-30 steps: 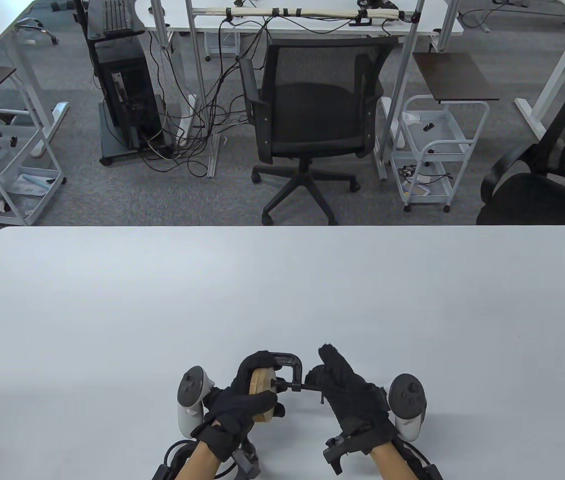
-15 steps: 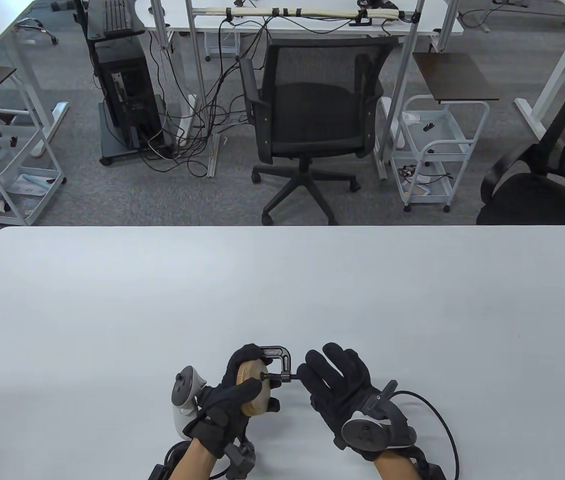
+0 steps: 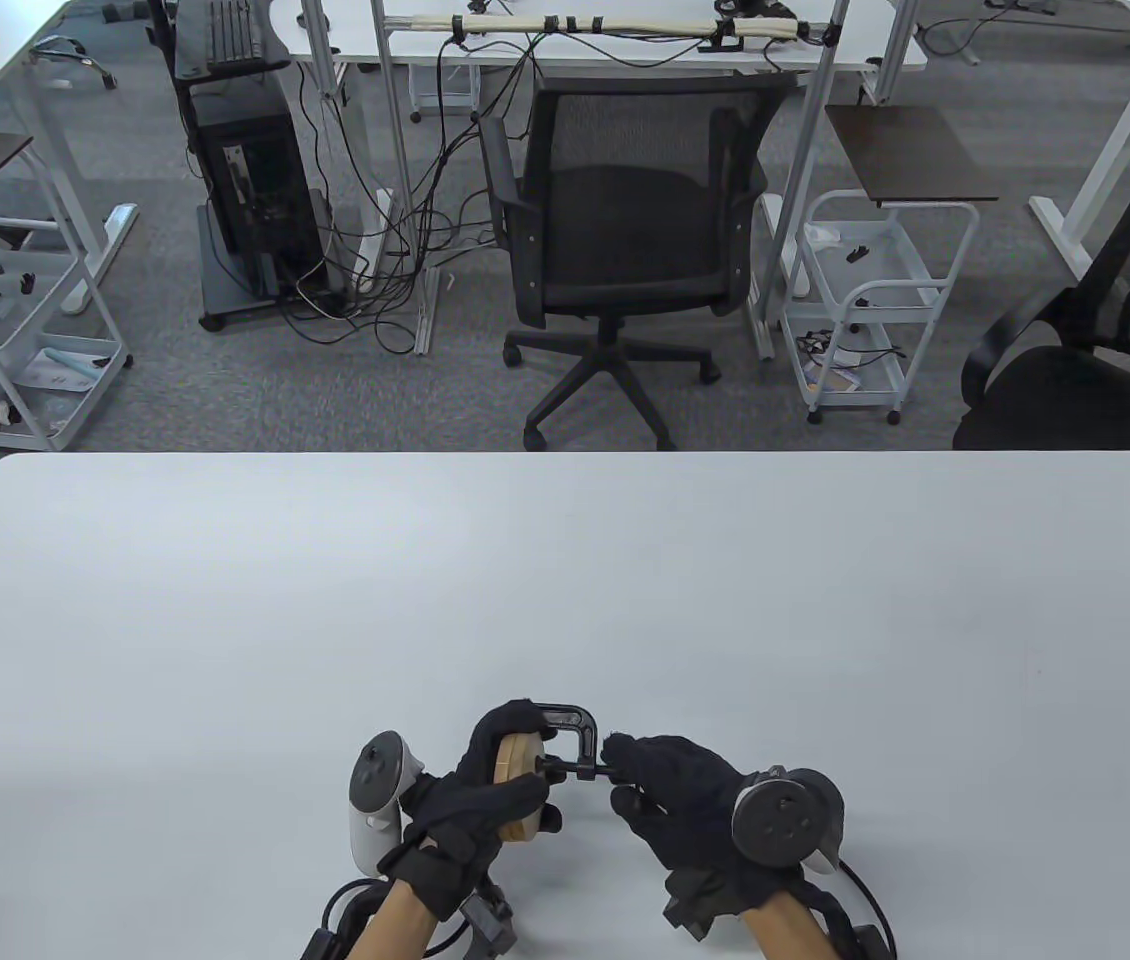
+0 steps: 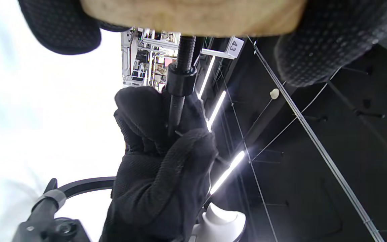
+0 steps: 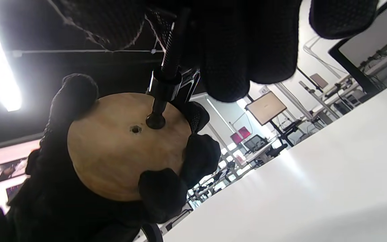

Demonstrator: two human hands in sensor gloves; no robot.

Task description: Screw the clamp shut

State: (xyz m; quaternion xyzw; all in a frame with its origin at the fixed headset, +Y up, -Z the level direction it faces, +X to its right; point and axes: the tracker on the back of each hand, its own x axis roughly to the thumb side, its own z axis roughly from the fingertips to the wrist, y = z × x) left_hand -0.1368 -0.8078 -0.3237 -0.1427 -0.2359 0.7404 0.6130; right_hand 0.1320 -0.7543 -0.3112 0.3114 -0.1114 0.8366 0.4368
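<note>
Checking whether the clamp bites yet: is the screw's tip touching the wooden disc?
Touching. The right wrist view shows the screw's tip pressed flat on the wooden disc, no gap.

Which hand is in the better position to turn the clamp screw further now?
The right hand. Its fingers already close around the outer end of the screw of the clamp. The left hand is occupied: it holds the wooden disc, on which the screw tip rests.

My table camera looks down from above at the clamp (image 3: 565, 745). My wrist cameras sit close, tilted upward, facing each other across its screw (image 4: 180, 87) and wooden disc (image 5: 119, 148).
</note>
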